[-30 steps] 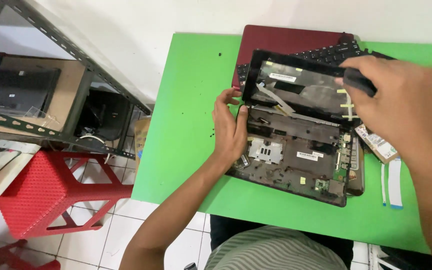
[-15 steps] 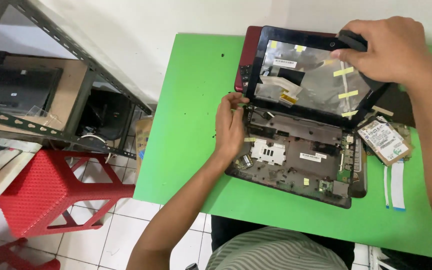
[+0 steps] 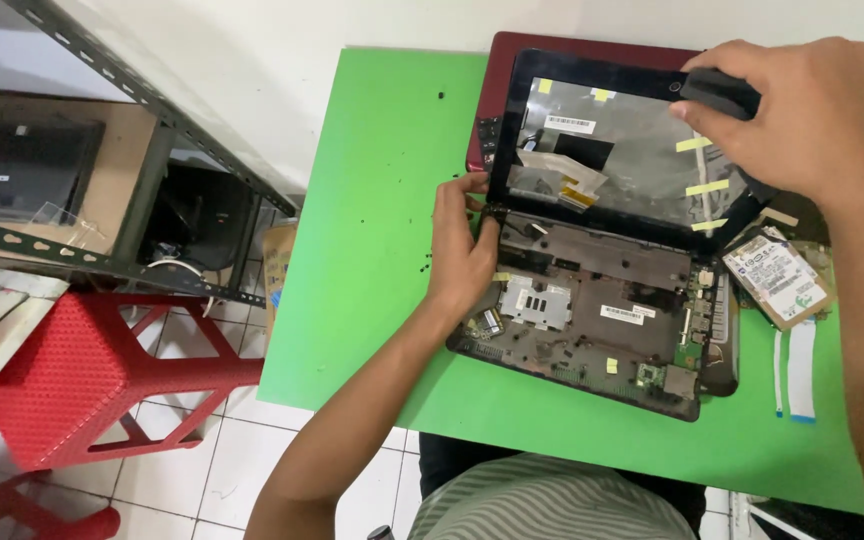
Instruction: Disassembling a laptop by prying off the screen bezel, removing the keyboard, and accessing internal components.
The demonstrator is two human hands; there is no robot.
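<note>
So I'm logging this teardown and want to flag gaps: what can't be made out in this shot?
- Head view: the right hand covers the screen panel's top right corner and most of the black object it grips.
- The left hand hides the left hinge area of the laptop base.
- The raised panel hides most of the maroon lid behind it.
- The hard drive's label is too small to read.
- The right forearm runs off the frame edge.

Bright, even indoor light; sharp focus across most of the view.

You see soft, short shadows under the left hand (image 3: 460,255) and beside the opened laptop base (image 3: 592,320) on the green table (image 3: 372,250). The screen panel (image 3: 617,150) shows pale glare. The right hand (image 3: 802,115) is slightly blurred. Shelf rails (image 3: 152,100) bow near the left edge.
</note>
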